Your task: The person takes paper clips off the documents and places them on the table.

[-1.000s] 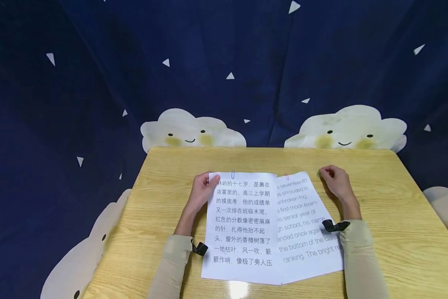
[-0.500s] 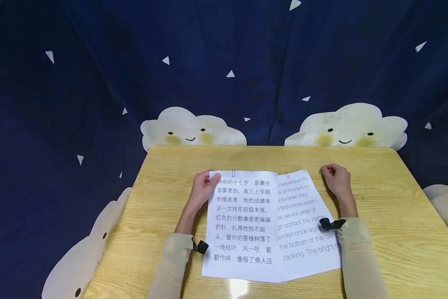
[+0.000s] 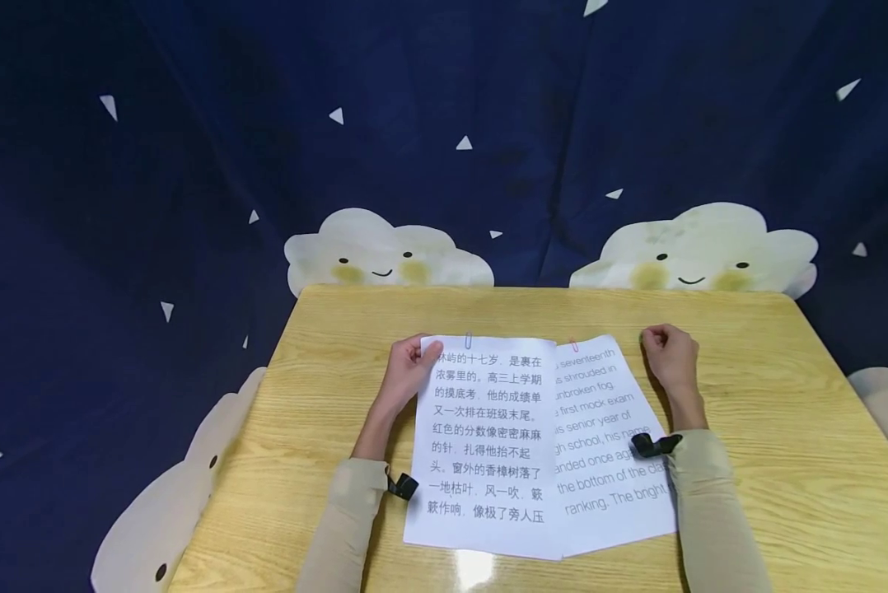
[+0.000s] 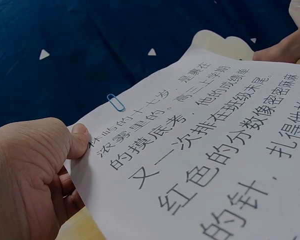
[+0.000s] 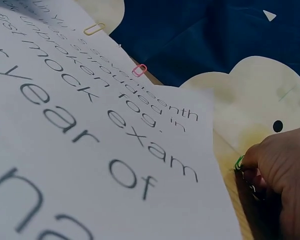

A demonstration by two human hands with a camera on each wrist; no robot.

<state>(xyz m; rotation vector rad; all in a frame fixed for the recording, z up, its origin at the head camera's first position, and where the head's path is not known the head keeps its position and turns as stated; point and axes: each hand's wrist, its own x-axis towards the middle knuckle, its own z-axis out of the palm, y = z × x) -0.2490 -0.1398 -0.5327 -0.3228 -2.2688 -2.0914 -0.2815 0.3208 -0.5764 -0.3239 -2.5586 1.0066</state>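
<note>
At a wooden table (image 3: 778,412), the left grip (image 3: 407,371) pinches a Chinese-printed sheet (image 3: 484,441), the right grip (image 3: 670,354) a green wire loop (image 5: 238,163).

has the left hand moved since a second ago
No, no visible shift either way: the left hand keeps its place against the far-left corner of the table in the head view.

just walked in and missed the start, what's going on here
A person's left grip holds the top-left corner of a Chinese-text sheet with a blue clip on its top edge. In the head view it partly hides an English-text sheet, which bears a pink clip and a yellow clip. Right of that, the right grip pinches a small green item, likely another clip.
</note>
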